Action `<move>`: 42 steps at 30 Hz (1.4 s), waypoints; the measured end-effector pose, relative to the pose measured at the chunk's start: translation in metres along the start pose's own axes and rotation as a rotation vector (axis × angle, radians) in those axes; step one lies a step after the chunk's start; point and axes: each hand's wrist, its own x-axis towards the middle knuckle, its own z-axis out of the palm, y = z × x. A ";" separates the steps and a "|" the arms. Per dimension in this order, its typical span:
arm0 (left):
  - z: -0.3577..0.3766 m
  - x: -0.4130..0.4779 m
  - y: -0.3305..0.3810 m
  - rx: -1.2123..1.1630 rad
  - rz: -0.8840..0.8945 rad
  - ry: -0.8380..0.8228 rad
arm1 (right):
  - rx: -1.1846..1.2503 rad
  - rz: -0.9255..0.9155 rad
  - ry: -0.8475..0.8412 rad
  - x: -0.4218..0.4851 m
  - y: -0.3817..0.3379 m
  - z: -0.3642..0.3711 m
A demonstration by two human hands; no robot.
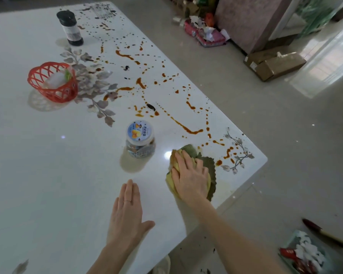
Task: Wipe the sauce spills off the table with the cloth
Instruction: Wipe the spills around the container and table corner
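Two hands down on table: our right hand presses flat on cloth near right corner; left hand flat, empty. Sauce spills trail ahead, up-left along edge; right hand nearer.

Yellow-green cloth, orange-brown sauce spills

Soft, bright daylight enters from 2 o'clock, where the floor washes out in glare. The glossy surface shows a white hotspot near centre. The jar and basket cast pale shadows toward 7 o'clock. The frame's edges bow and look slightly blurred.
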 end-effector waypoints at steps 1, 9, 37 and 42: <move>0.000 0.000 0.000 0.001 0.008 0.005 | -0.003 -0.046 0.001 -0.009 0.004 0.003; 0.003 0.002 -0.003 0.012 0.019 -0.007 | -0.010 0.109 0.025 -0.025 0.014 0.008; 0.004 0.021 0.062 -0.132 0.077 0.105 | 0.371 0.569 0.016 -0.058 0.042 0.010; 0.011 0.038 0.092 -0.165 0.000 0.155 | 0.395 0.518 0.056 -0.034 0.092 0.010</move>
